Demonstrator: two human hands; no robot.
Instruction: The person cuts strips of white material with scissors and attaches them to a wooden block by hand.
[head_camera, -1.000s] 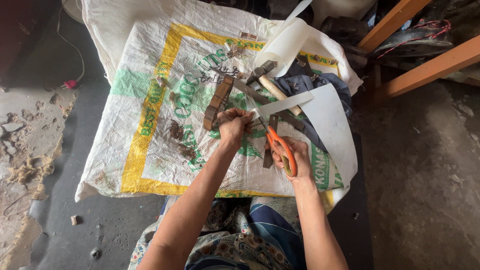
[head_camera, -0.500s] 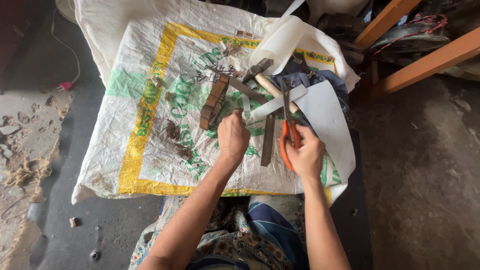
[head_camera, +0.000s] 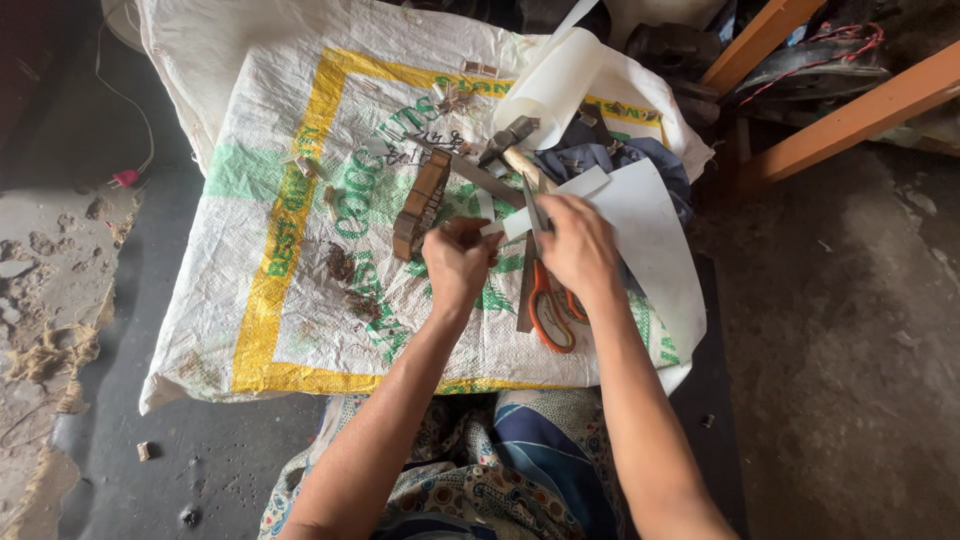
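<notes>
My left hand (head_camera: 458, 262) pinches one end of a narrow white strip (head_camera: 510, 222). Close beside it, my right hand (head_camera: 582, 248) has its fingers closed on the same strip. Orange-handled scissors (head_camera: 552, 312) lie under my right hand. Their handle loops show free below the palm, and the blades point away between my two hands. The strip joins a larger white sheet (head_camera: 652, 235) lying to the right. A carved wooden block (head_camera: 420, 203) stands just left of my left hand.
Everything rests on a white woven sack (head_camera: 290, 210) with yellow and green print, spread on a low surface. A hammer (head_camera: 510, 140), a blue cloth (head_camera: 600, 160), a rolled white sheet (head_camera: 560, 80) and small wood bits lie farther back. Orange wooden beams (head_camera: 830, 110) cross at the right.
My right hand has slid forward off the scissor handles onto the white strip, leaving the scissors lying on the sack. My left hand has stayed on the strip's end.
</notes>
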